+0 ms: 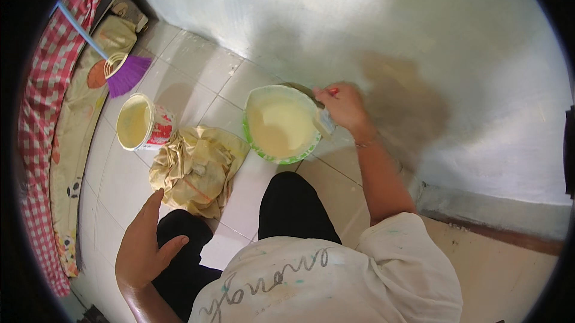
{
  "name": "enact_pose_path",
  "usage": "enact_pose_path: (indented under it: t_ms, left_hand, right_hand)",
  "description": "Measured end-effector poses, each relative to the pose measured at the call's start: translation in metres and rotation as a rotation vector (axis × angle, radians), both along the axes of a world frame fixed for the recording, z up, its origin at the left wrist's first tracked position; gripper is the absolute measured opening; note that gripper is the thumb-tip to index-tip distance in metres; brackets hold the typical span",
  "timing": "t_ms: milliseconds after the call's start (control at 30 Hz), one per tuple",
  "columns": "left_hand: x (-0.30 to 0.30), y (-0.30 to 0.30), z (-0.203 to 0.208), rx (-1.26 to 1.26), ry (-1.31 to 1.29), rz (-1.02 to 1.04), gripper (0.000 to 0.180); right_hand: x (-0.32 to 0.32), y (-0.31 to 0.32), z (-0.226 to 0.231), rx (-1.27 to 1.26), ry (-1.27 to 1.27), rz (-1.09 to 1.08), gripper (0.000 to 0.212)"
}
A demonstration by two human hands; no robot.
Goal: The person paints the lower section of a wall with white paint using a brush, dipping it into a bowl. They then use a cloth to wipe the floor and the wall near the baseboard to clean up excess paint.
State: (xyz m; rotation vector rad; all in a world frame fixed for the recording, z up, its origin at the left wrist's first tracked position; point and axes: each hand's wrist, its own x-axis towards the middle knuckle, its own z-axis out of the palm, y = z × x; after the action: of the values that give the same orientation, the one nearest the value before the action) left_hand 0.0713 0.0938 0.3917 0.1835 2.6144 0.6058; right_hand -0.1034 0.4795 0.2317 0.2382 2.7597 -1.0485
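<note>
My right hand (344, 107) is closed around a paintbrush (324, 123) at the right rim of a basin; a bit of red handle shows between the fingers. The brush head hangs beside the rim, and whether it touches cannot be told. Pale cream paint fills the white basin with a green patterned edge (289, 160), which sits on the floor by the wall. My left hand (144, 248) holds nothing; its thumb and fingers are apart above my left knee. Nearest to its fingertips is a crumpled cream cloth (200, 173) on the tiles.
Left of the basin stands an open white and red bucket (160, 128), coated inside with cream paint. A purple broom with a blue handle (129, 74) leans at the far left, by red checked fabric (54, 89). The pale painted wall (467, 77) rises close on the right.
</note>
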Motion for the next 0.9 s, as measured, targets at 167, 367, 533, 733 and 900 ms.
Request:
enact_pose_path:
  t_ms: [167, 367, 533, 733, 900]
  left_hand:
    - [-0.001, 0.006, 0.006, 0.020, -0.018, 0.033, 0.081]
    - [0.002, 0.008, 0.010, 0.038, -0.037, 0.052, 0.083]
    - [0.006, 0.007, 0.008, 0.016, -0.040, 0.056, 0.082]
    - [0.007, 0.010, 0.009, 0.015, -0.033, 0.043, 0.083]
    - [0.006, 0.011, 0.012, 0.020, -0.044, 0.049, 0.085]
  right_hand:
    - [-0.003, -0.008, 0.010, -0.180, 0.092, 0.018, 0.045]
    - [0.017, -0.024, -0.076, -0.153, 0.010, 0.133, 0.030]
    - [0.033, -0.036, -0.118, -0.027, 0.178, 0.103, 0.025]
    - [0.033, -0.043, -0.134, 0.075, 0.253, 0.134, 0.022]
    - [0.027, -0.044, -0.139, 0.031, 0.174, 0.106, 0.024]
